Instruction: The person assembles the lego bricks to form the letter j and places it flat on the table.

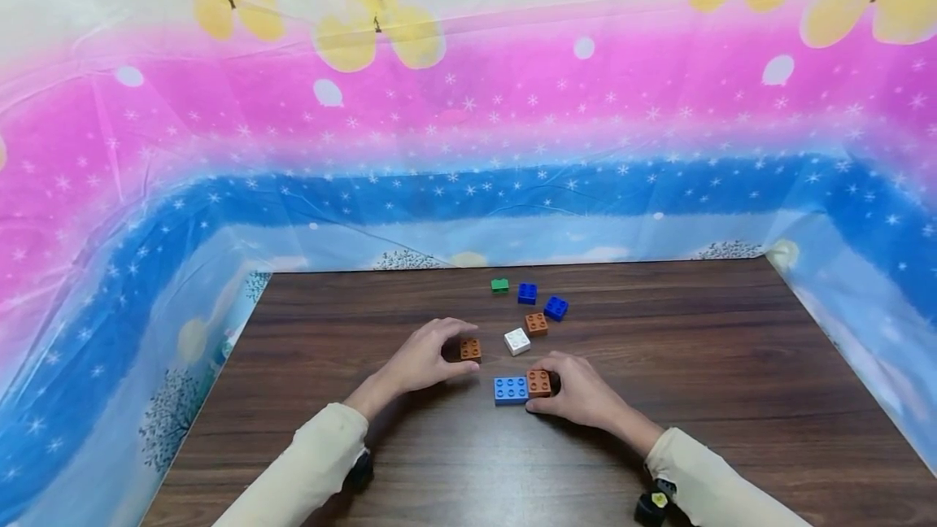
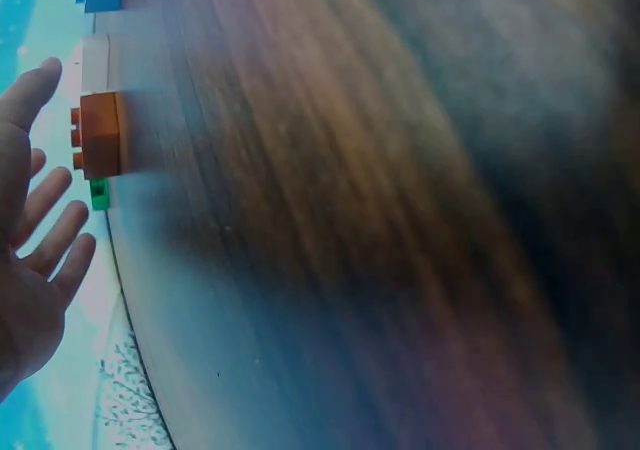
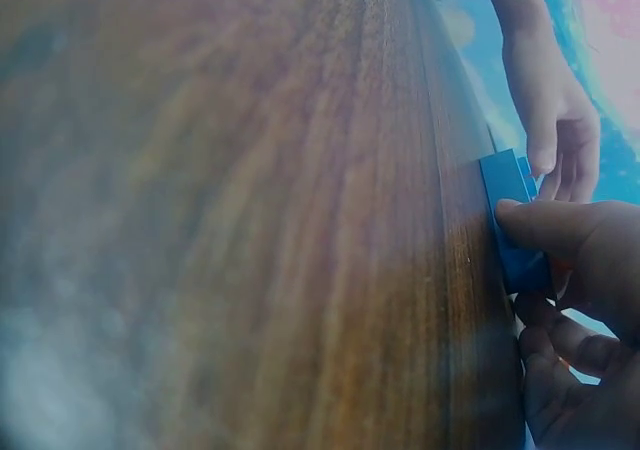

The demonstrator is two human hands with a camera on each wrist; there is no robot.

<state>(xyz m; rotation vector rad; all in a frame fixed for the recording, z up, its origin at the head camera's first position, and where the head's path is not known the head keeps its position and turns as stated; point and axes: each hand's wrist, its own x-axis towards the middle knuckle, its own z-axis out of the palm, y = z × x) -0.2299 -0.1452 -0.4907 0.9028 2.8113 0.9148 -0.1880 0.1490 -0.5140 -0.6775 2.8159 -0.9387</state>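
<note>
My left hand (image 1: 424,356) reaches around an orange-brown toy brick (image 1: 470,350), its thumb and fingers spread on either side. The left wrist view shows these fingers apart, beside the brick (image 2: 100,135). My right hand (image 1: 581,390) pinches another orange-brown brick (image 1: 538,383) between thumb and fingers, at the right end of a longer light blue brick (image 1: 510,390). In the right wrist view the thumb lies against the side of the blue brick (image 3: 508,180), and the orange-brown one is mostly hidden behind the hand.
Beyond the hands on the wooden table (image 1: 329,299) lie a white brick (image 1: 516,341) and a third orange-brown brick (image 1: 536,324). Farther back are two dark blue bricks (image 1: 527,293) and a small green one (image 1: 499,285). A patterned cloth (image 1: 468,185) hangs around the table's edges.
</note>
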